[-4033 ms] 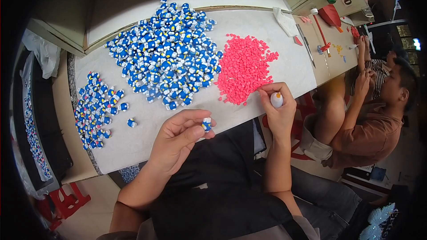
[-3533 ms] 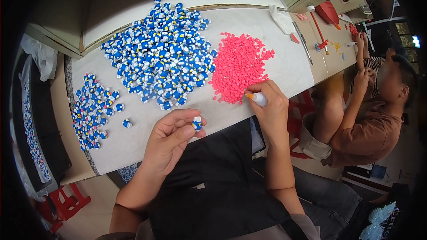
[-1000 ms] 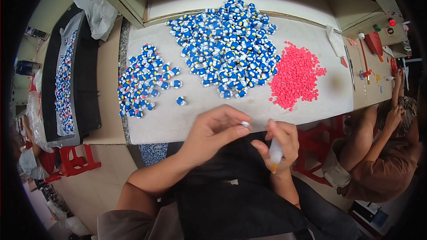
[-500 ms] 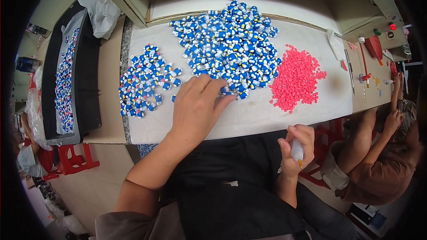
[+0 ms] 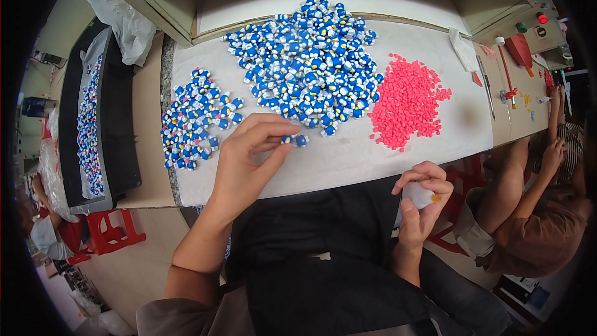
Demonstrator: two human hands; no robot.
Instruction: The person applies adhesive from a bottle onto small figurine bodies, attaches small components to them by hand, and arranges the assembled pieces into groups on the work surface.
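My left hand reaches over the white tabletop and pinches a small blue-and-white figure at the near edge of the big heap of blue-and-white figures. A smaller heap of the same figures lies just left of that hand. My right hand is held below the table edge, over my lap, closed around a small white bottle with an orange tip. A pile of small pink pieces lies on the table above the right hand.
A black tray with more blue-and-white figures stands on the left side bench. Another person sits at the right, hands raised. Tools and a red scoop lie at the table's right end. A red stool stands below left.
My left hand has gone from my lap up to the big heap and now pinches a figure at its edge. My right hand has dropped below the table edge with the bottle.
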